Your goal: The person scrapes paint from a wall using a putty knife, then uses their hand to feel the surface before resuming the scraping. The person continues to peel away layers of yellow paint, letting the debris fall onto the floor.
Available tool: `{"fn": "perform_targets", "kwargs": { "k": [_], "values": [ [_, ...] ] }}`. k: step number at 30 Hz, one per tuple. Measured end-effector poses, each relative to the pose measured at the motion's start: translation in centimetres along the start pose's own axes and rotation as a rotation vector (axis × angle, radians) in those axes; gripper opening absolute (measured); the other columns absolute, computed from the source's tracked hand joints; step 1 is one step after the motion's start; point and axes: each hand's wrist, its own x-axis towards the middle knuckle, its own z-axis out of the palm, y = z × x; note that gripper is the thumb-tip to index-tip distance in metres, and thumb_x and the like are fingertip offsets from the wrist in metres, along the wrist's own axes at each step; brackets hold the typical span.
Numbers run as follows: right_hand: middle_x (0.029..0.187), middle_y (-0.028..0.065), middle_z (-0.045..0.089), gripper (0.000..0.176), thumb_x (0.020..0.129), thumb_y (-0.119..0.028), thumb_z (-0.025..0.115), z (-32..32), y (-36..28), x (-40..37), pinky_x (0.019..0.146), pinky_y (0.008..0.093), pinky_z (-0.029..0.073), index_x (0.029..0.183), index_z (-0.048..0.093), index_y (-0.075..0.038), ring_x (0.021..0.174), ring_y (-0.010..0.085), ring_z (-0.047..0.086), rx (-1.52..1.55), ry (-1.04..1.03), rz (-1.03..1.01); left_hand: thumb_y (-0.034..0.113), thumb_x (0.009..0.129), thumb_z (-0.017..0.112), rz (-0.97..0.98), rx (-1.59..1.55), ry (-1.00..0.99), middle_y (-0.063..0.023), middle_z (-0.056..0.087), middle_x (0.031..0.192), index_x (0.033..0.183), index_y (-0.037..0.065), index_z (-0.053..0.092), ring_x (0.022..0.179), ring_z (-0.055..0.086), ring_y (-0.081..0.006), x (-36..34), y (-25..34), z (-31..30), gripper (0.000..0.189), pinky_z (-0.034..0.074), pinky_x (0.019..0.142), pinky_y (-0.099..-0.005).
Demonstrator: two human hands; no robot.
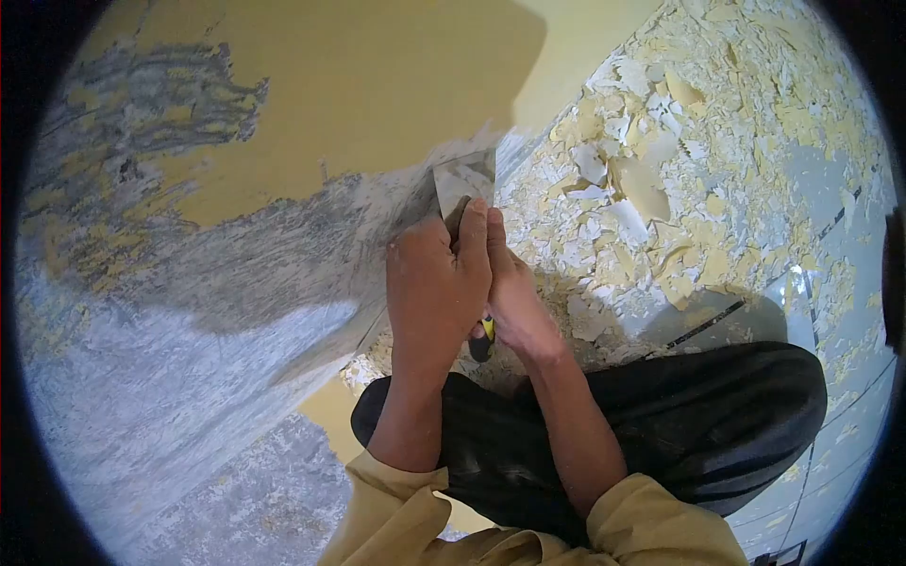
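Both hands on one tool, low against the yellow-painted wall (359, 85); the tool is a flat grey metal scraper (464, 179) with a broad blade, and the yellow-and-black handle end (485, 335) just shows below the palms; left hand (436, 292) closed over the shaft, a finger laid up toward the blade; right hand (517, 307) closed round the handle from the other side, pressed against the left; the blade rests on the wall where the yellow coat meets the bare grey scraped patch (236, 274), which spreads wide to the left and downward; pale yellow and white paint flakes (651, 179) lie thick on the grey floor (830, 198) beside the wall; a black-trousered knee (679, 415) is bent under the forearms, with mustard sleeves (406, 519) at the bottom edge; judged to be mid-strip, a large part of the wall bared and a broad yellow field above not yet lifted; the next stroke likely calls for a shallow blade angle, the edge worked under the lip of the yellow coat, and even two-handed pressure so the corner does not gouge the surface beneath; most of the handle is hidden inside the hands; the right hand's fingers are largely covered by the left; cannot tell whether the edge is under the paint or only on it; a dark shape (895, 283) at the far right is cut off by the lens rim and unreadable.
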Motion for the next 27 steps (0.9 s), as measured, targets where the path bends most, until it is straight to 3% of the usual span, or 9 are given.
{"fn": "perform_targets", "kwargs": {
  "k": [3,6,10,12,15,19,21,22,27],
  "values": [
    [0.053,0.0020,0.046,0.064,0.096,-0.059,0.031,0.3,-1.4,-0.9,0.032,0.0243,0.030,0.087,0.058,-0.002,0.037,0.0095,0.041,0.036,0.076,-0.003,0.035,0.089,0.058,0.014,-0.093,-0.003,-0.0222,0.055,0.055,0.069,-0.008,0.060,0.048,0.057,-0.0304,0.1,-0.3,1.1,0.048,0.043,0.053,-0.0405],
    [0.053,0.0016,0.047,0.064,0.096,-0.059,0.031,-0.2,-2.2,-1.1,0.033,0.0242,0.032,0.086,0.058,-0.002,0.037,0.0093,0.041,0.009,0.063,-0.004,0.035,0.090,0.057,0.086,-0.125,0.087,-0.0211,0.054,0.053,0.067,-0.007,0.060,0.046,0.055,-0.0299,0.1,-0.6,2.3,0.047,0.043,0.051,-0.0399],
    [0.056,0.0016,0.045,0.055,0.099,-0.053,0.029,-0.4,-2.8,-1.3,0.030,0.0247,0.028,0.101,0.052,-0.003,0.036,0.0087,0.036,-0.018,0.139,0.038,0.034,0.090,0.057,0.073,-0.095,0.101,-0.0211,0.055,0.053,0.067,-0.007,0.060,0.045,0.056,-0.0310,0.3,0.6,2.9,0.047,0.042,0.049,-0.0407],
    [0.056,0.0013,0.044,0.053,0.099,-0.053,0.029,-0.7,-3.0,-1.2,0.031,0.0250,0.029,0.102,0.051,-0.005,0.036,0.0089,0.035,0.001,0.053,-0.057,0.030,0.088,0.059,0.080,-0.155,0.157,-0.0253,0.055,0.057,0.056,-0.004,0.056,0.058,0.055,-0.0449,0.8,0.7,3.8,0.047,0.041,0.061,-0.0513],
    [0.055,0.0007,0.043,0.053,0.099,-0.053,0.029,-0.2,-2.7,-1.0,0.032,0.0258,0.030,0.099,0.050,-0.005,0.037,0.0091,0.035,0.013,0.098,-0.065,0.036,0.089,0.057,0.104,-0.093,0.158,-0.0235,0.056,0.055,0.067,-0.008,0.060,0.048,0.059,-0.0362,0.9,0.3,3.3,0.049,0.043,0.051,-0.0446],
    [0.055,0.0003,0.042,0.053,0.099,-0.053,0.027,0.9,-1.6,-1.1,0.034,0.0266,0.031,0.097,0.050,-0.005,0.038,0.0099,0.037,-0.038,0.167,-0.031,0.036,0.089,0.057,0.228,0.028,0.181,-0.0254,0.054,0.055,0.066,-0.008,0.060,0.049,0.058,-0.0377,0.6,0.4,0.8,0.050,0.044,0.052,-0.0455],
    [0.054,0.0008,0.042,0.056,0.099,-0.054,0.027,1.3,-0.8,-1.0,0.035,0.0269,0.032,0.097,0.051,-0.004,0.039,0.0107,0.038,0.027,0.067,-0.056,0.035,0.089,0.057,0.029,0.046,0.031,-0.0261,0.055,0.057,0.068,-0.009,0.060,0.052,0.059,-0.0375,0.4,0.5,-0.2,0.049,0.044,0.053,-0.0444],
    [0.053,0.0006,0.040,0.058,0.098,-0.056,0.028,1.2,-0.5,-0.9,0.035,0.0262,0.031,0.094,0.052,-0.003,0.038,0.0108,0.038,-0.313,0.161,-0.282,0.035,0.089,0.057,0.034,0.050,0.018,-0.0261,0.055,0.057,0.068,-0.009,0.060,0.052,0.059,-0.0375,0.5,0.8,-0.3,0.049,0.044,0.053,-0.0444],
    [0.055,-0.0009,0.042,0.052,0.100,-0.052,0.029,0.3,-2.5,-2.1,0.032,0.0248,0.029,0.104,0.054,-0.006,0.038,0.0075,0.034,0.085,-0.023,0.090,0.032,0.089,0.057,0.034,-0.009,0.046,-0.0235,0.056,0.057,0.071,-0.007,0.060,0.051,0.059,-0.0328,0.1,0.2,0.8,0.044,0.043,0.052,-0.0416]
  ]
}}
